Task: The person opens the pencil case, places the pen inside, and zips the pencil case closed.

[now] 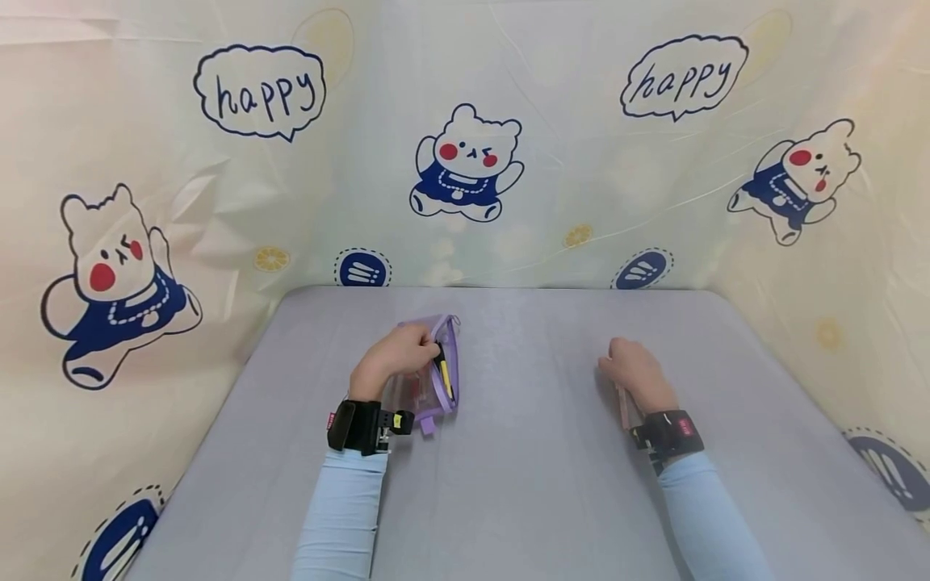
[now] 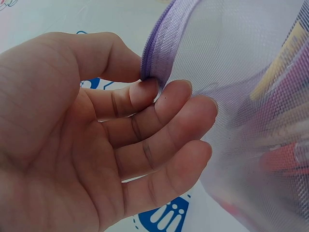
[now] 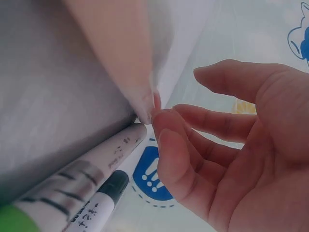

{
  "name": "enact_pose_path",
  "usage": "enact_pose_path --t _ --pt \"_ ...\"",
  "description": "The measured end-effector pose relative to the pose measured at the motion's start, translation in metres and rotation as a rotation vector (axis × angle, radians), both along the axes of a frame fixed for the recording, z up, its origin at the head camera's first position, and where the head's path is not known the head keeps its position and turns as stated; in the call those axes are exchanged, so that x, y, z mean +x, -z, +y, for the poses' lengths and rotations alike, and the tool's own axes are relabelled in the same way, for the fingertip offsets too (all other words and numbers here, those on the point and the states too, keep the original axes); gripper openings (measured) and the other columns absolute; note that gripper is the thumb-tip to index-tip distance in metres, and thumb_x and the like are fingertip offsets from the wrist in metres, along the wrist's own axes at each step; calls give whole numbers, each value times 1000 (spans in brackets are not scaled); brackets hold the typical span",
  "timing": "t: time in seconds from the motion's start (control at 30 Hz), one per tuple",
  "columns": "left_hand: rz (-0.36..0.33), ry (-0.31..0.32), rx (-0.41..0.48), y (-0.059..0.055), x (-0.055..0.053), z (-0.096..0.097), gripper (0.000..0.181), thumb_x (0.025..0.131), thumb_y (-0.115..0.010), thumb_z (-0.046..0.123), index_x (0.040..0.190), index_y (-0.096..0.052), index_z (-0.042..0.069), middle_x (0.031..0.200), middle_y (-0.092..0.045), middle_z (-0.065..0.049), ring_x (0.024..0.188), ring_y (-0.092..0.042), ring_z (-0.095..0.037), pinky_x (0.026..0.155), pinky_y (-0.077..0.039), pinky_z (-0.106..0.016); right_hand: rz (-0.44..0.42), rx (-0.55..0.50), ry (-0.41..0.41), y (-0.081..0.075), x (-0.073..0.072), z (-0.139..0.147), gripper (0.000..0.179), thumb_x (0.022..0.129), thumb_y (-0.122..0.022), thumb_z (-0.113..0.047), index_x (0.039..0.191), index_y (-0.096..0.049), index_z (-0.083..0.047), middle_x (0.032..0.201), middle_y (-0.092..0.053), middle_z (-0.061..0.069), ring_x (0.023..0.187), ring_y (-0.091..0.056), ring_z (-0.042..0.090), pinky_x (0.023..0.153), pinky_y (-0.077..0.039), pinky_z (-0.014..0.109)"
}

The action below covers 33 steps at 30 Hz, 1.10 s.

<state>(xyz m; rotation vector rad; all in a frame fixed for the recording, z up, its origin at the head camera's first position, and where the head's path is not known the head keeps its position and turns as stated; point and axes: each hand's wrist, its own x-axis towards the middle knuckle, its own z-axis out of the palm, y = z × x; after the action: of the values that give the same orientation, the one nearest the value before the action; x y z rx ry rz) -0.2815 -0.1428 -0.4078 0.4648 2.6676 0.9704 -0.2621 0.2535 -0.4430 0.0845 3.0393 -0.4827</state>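
A purple-edged mesh zip pouch (image 1: pixel 417 407) lies at centre left, with a yellow-and-black pen (image 1: pixel 445 375) and other long items in it. My left hand (image 1: pixel 398 355) pinches its zipped edge (image 2: pixel 159 46) between thumb and index finger; the other fingers lie loosely bent along the mesh. On the right, my right hand (image 1: pixel 639 373) is low over the table beside a slim pinkish object (image 1: pixel 622 407). In the right wrist view, fingertips are right at the pale tip of a blurred beige object (image 3: pixel 116 43); the thumb stands apart. Two white markers lie near it, one green-ended (image 3: pixel 67 188), one black-capped (image 3: pixel 99 203).
A grey-covered table (image 1: pixel 523 468) reaches to a backdrop (image 1: pixel 567 48) printed with bears and the word happy. A wrist camera is strapped to each arm, over light blue sleeves. Inside the pouch, a red item (image 2: pixel 282 159) shows through the mesh.
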Motion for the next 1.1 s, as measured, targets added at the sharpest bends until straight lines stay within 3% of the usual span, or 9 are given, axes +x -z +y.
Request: enact_pose_path --t 0.23,0.93,1.1 --pt "-7 -5 -1 1 -1 0 24 92 -48 17 69 -46 13 62 -47 1 56 -51 -16 54 -43 -28 5 20 16 7 -2 6 16 86 -53 -14 85 -57 1 71 -57 12 61 -50 25 52 -38 32" --pt "-19 -19 -13 1 -3 -2 20 94 -49 18 76 -48 11 67 -48 0 60 -55 -20 57 -44 -29 -117 -10 32 11 -2 7 11 85 -56 -11 82 -59 -1 71 -58 11 59 -53 23 51 -42 30" --pt "-22 -16 -12 1 -2 0 21 95 -49 19 75 -48 11 68 -49 -1 64 -59 -24 57 -47 -29 -93 -63 17 6 -2 5 19 87 -53 -13 91 -61 3 78 -62 14 64 -56 24 53 -44 32"
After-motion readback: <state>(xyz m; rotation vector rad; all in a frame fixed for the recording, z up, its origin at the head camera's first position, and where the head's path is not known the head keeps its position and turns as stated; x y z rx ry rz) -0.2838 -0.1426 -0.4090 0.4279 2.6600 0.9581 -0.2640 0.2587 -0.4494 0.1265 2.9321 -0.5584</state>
